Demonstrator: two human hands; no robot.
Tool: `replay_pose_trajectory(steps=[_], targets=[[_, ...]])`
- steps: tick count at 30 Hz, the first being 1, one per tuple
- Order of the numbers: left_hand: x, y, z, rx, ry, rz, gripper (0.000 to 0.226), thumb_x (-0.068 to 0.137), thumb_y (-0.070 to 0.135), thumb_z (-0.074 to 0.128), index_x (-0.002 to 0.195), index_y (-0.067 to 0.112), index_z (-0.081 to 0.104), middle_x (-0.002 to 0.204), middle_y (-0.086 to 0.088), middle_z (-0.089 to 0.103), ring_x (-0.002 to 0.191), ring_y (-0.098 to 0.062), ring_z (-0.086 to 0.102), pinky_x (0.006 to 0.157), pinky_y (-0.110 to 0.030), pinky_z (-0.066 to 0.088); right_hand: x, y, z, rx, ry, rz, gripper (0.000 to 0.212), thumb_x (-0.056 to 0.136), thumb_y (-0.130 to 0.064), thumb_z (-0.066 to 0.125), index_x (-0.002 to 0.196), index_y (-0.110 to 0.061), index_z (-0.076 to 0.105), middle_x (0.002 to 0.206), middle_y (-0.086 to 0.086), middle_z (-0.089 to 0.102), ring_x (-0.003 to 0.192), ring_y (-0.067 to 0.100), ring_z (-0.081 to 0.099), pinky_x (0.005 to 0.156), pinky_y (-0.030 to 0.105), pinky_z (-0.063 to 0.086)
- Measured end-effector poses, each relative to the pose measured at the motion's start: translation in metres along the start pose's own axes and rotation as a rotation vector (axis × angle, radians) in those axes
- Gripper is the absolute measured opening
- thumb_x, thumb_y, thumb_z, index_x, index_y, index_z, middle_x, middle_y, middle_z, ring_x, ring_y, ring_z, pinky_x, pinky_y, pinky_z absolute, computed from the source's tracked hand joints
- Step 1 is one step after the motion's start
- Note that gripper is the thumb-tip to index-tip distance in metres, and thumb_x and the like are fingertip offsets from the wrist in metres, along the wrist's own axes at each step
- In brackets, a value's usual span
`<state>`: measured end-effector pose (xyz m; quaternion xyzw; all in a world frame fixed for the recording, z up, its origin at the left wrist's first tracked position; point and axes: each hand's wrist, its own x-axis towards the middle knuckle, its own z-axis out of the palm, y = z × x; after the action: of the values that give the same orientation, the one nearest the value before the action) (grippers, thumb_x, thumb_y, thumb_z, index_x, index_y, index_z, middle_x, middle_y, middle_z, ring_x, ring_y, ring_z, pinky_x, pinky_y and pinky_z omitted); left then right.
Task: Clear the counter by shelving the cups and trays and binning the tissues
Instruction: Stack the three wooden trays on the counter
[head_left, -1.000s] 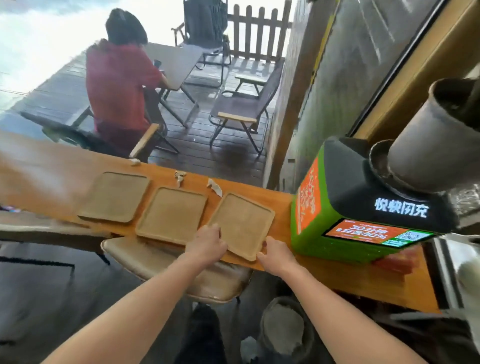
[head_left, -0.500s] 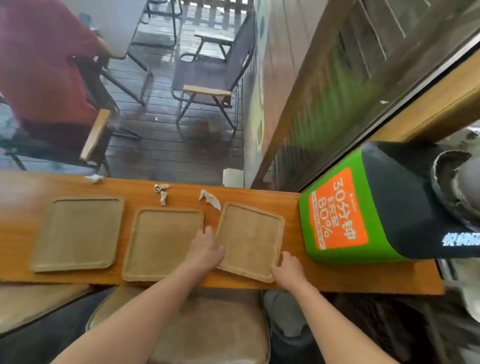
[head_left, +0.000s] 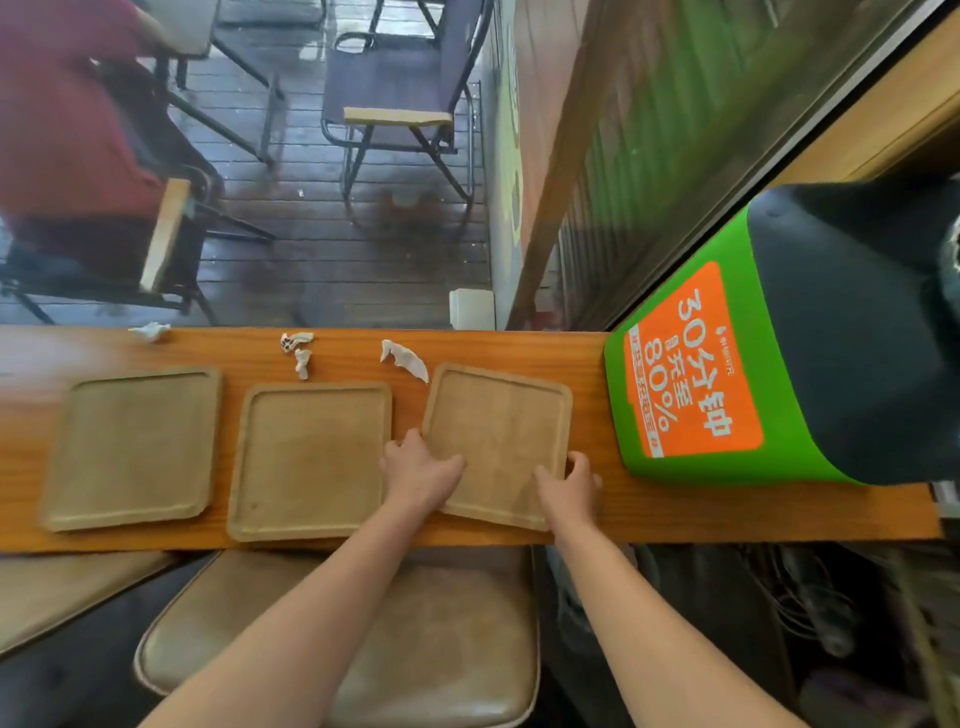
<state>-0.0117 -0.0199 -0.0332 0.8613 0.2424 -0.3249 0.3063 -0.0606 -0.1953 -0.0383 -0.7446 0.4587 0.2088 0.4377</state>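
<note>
Where it lies askew, the rightmost tan tray (head_left: 498, 431) is shallow-rimmed.

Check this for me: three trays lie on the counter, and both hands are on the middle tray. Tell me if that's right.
Wrong on one point. Three trays lie on the counter, but the left hand and right hand are on the right tray, not the middle tray. The head view shows it.

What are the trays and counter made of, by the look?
Trays: probably wood or pressed fibre; matte tan, faint mottled grain, raised rim. Counter: wood or wood-look laminate; semi-gloss orange-brown, streaky grain, pale glare at left.
</note>
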Motion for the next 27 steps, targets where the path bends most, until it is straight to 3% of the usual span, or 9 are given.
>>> replay_pose_trajectory(steps=[5,9,10,14,18,23,27], targets=[[-0.003,-0.006,0.011,-0.083,-0.02,-0.048,0.078,0.077,0.05,0.074,0.139,0.011,0.048,0.138,-0.015,0.052,0.128,-0.034,0.049,0.11,-0.047,0.043,0.01,0.004,-0.008,0.072,-0.01,0.058,0.05,0.089,-0.033,0.062,0.135,-0.02,0.046,0.133,0.007,0.04,0.112,0.027,0.048,0.095,0.046,0.049],[-0.008,-0.013,0.013,-0.259,-0.04,-0.078,0.076,0.08,0.041,0.077,0.138,0.011,0.038,0.136,-0.013,0.052,0.123,-0.032,0.053,0.106,-0.044,0.045,0.009,0.01,-0.019,0.154,-0.087,0.085,0.03,0.09,-0.03,0.062,0.114,-0.019,0.047,0.115,0.006,0.056,0.088,0.016,0.055,0.064,0.033,0.047],[-0.01,-0.014,0.012,-0.291,-0.061,-0.079,0.074,0.081,0.039,0.077,0.136,0.011,0.037,0.134,-0.011,0.054,0.12,-0.031,0.055,0.101,-0.042,0.047,0.007,0.013,-0.021,0.161,-0.121,0.097,0.034,0.09,-0.031,0.063,0.116,-0.018,0.045,0.112,0.005,0.057,0.087,0.015,0.055,0.063,0.032,0.047],[-0.023,-0.016,0.007,-0.304,-0.103,-0.048,0.05,0.086,0.032,0.075,0.117,0.018,0.038,0.127,-0.008,0.058,0.106,-0.023,0.056,0.084,-0.035,0.049,-0.009,0.022,-0.022,0.186,-0.206,0.116,0.057,0.089,-0.032,0.068,0.135,-0.011,0.043,0.125,0.008,0.058,0.11,0.028,0.057,0.091,0.045,0.051],[-0.041,-0.018,-0.011,-0.403,-0.072,-0.025,0.049,0.086,0.027,0.074,0.118,0.018,0.038,0.123,-0.006,0.055,0.117,-0.027,0.056,0.097,-0.043,0.05,-0.03,0.013,-0.023,0.225,-0.239,0.085,0.056,0.09,-0.034,0.066,0.135,-0.013,0.041,0.124,0.008,0.057,0.106,0.026,0.057,0.084,0.042,0.049],[-0.062,-0.036,-0.051,-0.553,0.028,-0.032,0.048,0.084,0.026,0.075,0.115,0.021,0.039,0.107,0.002,0.053,0.096,-0.019,0.054,0.08,-0.033,0.045,-0.056,-0.021,-0.008,0.073,-0.281,-0.019,0.062,0.089,-0.042,0.066,0.135,-0.01,0.039,0.11,0.004,0.054,0.083,0.016,0.053,0.061,0.033,0.043],[-0.064,-0.067,-0.084,-0.602,0.111,-0.051,0.045,0.085,0.026,0.075,0.114,0.022,0.04,0.105,0.004,0.05,0.098,-0.018,0.05,0.083,-0.033,0.044,-0.075,-0.045,0.023,-0.011,-0.351,-0.06,0.055,0.09,-0.044,0.063,0.129,-0.011,0.042,0.106,0.003,0.056,0.086,0.019,0.056,0.065,0.035,0.048]])
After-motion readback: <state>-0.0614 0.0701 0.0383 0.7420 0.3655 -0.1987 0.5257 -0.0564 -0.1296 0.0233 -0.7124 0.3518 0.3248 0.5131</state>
